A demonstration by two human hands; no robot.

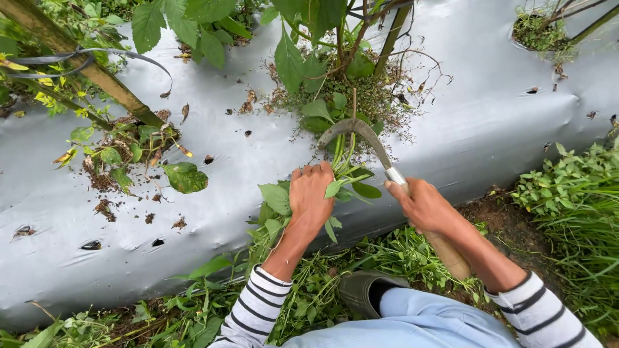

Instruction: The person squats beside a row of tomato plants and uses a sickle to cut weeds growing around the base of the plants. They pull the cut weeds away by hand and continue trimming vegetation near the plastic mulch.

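**Sickle Set Against a Gripped Clump of Weeds**

The left hand [311, 200] was closed in a fist around a bunch of green weed stems [343, 158], with leafy tops spilling out beside and below the knuckles. The stems rose from a planting hole [361, 96] in the silver plastic mulch [213, 187] that covered the raised bed, at the middle of the scene and toward the far side.

The right hand [424, 205] gripped the wooden handle [448, 254] of a sickle [361, 132], fingers wrapped shut just below its metal collar. The handle ran down and to the right, passing under the wrist. The curved blade arched up and to the left, its hook lying across the weed stems just beyond the left fist.

Both sleeves were white with dark stripes. A dark rubber boot [362, 290] and a light blue trouser leg [412, 322] showed at the near edge, between the 2 arms.

A bamboo stake [84, 67] slanted across the far left corner, with a dark strap looped near it. A 2nd hole on the left held small leaves and dry debris, and a 3rd sat in the far right corner. Cut greenery [322, 283] lay along the near foot of the bed, and grass [574, 206] grew thickly on the right beside bare soil.
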